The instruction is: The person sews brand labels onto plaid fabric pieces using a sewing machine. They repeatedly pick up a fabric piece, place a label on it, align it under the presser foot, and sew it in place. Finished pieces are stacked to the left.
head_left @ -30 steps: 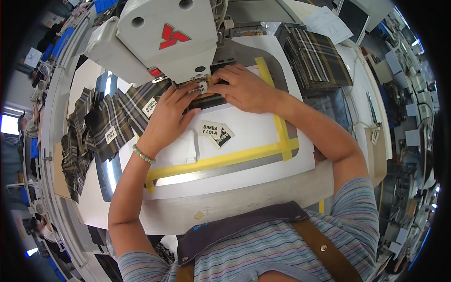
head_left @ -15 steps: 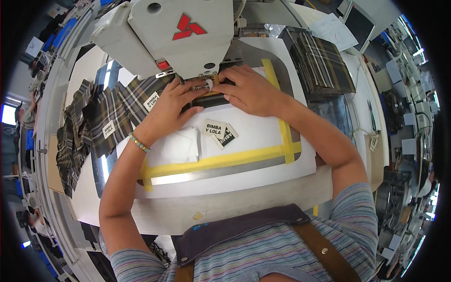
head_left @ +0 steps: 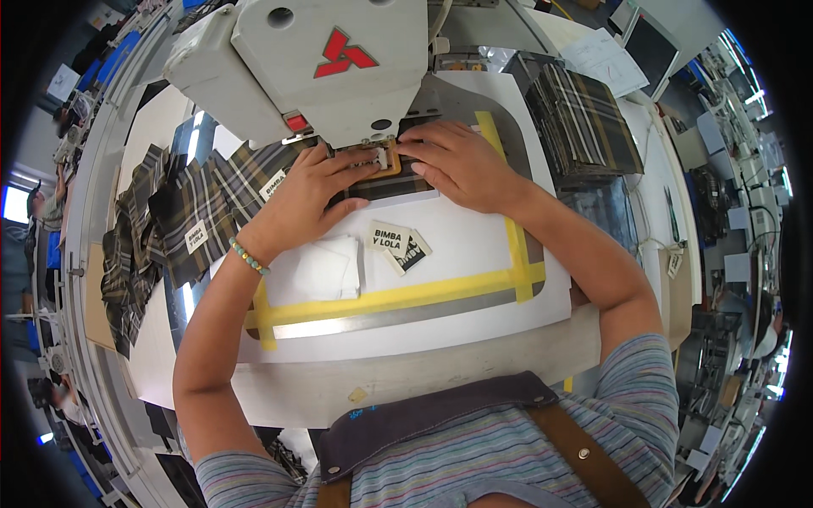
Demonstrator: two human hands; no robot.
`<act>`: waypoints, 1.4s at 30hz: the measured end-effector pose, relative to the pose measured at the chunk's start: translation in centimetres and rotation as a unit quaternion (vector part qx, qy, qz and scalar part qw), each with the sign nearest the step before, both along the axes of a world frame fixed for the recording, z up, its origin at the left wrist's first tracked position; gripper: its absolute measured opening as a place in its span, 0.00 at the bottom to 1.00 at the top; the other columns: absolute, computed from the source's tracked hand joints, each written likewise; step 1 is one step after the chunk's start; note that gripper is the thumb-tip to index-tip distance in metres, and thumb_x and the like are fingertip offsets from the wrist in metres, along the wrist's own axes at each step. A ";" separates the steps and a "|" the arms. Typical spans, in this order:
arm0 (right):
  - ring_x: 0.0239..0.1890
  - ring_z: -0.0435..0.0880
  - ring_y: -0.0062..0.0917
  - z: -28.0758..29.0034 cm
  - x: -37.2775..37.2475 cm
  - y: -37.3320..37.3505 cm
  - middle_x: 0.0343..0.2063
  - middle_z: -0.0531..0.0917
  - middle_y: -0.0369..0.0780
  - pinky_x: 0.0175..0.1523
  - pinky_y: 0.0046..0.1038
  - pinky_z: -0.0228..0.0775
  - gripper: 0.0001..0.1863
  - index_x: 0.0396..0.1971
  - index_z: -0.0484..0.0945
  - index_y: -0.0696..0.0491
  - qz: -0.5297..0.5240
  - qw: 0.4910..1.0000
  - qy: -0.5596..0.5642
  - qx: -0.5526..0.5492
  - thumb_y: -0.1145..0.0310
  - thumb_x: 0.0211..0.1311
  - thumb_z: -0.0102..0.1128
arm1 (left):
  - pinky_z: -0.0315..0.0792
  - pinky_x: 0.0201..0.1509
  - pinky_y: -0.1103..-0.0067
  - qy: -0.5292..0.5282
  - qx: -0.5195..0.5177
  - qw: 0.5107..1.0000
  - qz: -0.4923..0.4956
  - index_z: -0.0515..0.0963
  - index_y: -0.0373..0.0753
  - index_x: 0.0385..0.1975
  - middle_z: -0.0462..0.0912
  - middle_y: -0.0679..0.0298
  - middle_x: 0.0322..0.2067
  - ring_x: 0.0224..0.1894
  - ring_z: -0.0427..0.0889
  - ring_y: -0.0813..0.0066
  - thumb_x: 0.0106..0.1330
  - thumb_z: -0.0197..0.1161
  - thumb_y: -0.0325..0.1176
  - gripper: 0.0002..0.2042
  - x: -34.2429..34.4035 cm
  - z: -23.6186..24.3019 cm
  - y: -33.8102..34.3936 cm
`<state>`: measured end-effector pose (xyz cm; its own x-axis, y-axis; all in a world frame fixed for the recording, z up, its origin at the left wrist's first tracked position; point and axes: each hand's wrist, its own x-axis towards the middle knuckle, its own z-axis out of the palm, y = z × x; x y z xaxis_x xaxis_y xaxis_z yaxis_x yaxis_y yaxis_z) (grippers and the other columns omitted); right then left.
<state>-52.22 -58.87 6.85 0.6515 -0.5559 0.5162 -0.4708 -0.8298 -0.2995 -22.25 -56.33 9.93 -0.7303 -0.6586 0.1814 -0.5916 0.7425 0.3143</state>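
Note:
Under the sewing machine head [head_left: 364, 118] lies a piece of dark plaid fabric [head_left: 406, 184]. A brass-coloured clamp frame [head_left: 395, 159] sits on it, around a small pale label that my fingers partly cover. My left hand [head_left: 315, 188] lies with fingers stretched toward the frame's left side, fingertips on the label area and thumb apart. To the frame's right, my right hand [head_left: 464, 168] rests on the fabric with its fingers extended. Nearer me, loose cream and black labels [head_left: 391, 240] overlap on the white sheet, beside a stack of white squares [head_left: 326, 269].
Labelled plaid pieces [head_left: 199, 220] are heaped at the left. A tall stack of folded plaid fabric [head_left: 584, 123] stands at the back right, near papers [head_left: 603, 61] and a dark screen [head_left: 648, 42]. Yellow tape [head_left: 398, 290] borders the white work sheet.
My right hand has shifted slightly right, its fingertips away from the label. More of the brass-coloured frame and the plaid fabric shows between my hands. My left hand has hardly moved.

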 end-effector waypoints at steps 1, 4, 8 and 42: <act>0.58 0.81 0.38 0.0 0.1 0.0 0.55 0.84 0.40 0.66 0.43 0.72 0.14 0.55 0.86 0.51 -0.007 1.000 -0.002 -0.003 0.65 0.76 0.60 | 0.68 0.67 0.67 -0.004 0.002 1.000 0.001 0.80 0.43 0.67 0.77 0.62 0.71 0.52 0.71 0.55 0.72 0.67 0.37 0.24 0.1 0.0 0.0; 0.62 0.80 0.42 0.4 -0.1 0.0 0.60 0.83 0.42 0.66 0.44 0.72 0.16 0.57 0.85 0.53 -0.009 1.000 0.018 0.020 0.66 0.76 0.60 | 0.68 0.67 0.67 0.005 -0.007 1.000 -0.005 0.80 0.44 0.67 0.77 0.62 0.71 0.52 0.71 0.55 0.72 0.67 0.37 0.24 0.2 -0.1 0.0; 0.60 0.81 0.41 0.3 -0.4 -0.2 0.58 0.84 0.41 0.65 0.43 0.73 0.14 0.54 0.86 0.54 -0.015 1.000 -0.003 -0.013 0.67 0.74 0.61 | 0.68 0.67 0.67 0.008 -0.010 1.000 -0.008 0.81 0.44 0.67 0.77 0.62 0.71 0.52 0.71 0.55 0.72 0.67 0.37 0.24 0.1 0.0 -0.1; 0.60 0.82 0.37 0.3 -1.8 -1.0 0.54 0.87 0.39 0.66 0.41 0.73 0.11 0.45 0.90 0.56 -0.017 0.998 -0.006 -0.061 0.65 0.71 0.67 | 0.70 0.71 0.67 0.110 0.006 0.987 0.121 0.83 0.35 0.58 0.81 0.52 0.58 0.64 0.77 0.49 0.67 0.73 0.28 0.19 2.7 -1.1 -0.8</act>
<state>-54.00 -59.84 7.11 0.6263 -0.5108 0.5889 -0.4967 -0.8437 -0.2036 -19.60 -57.17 8.84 -0.4957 -0.8114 0.3097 -0.6672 0.5840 0.4624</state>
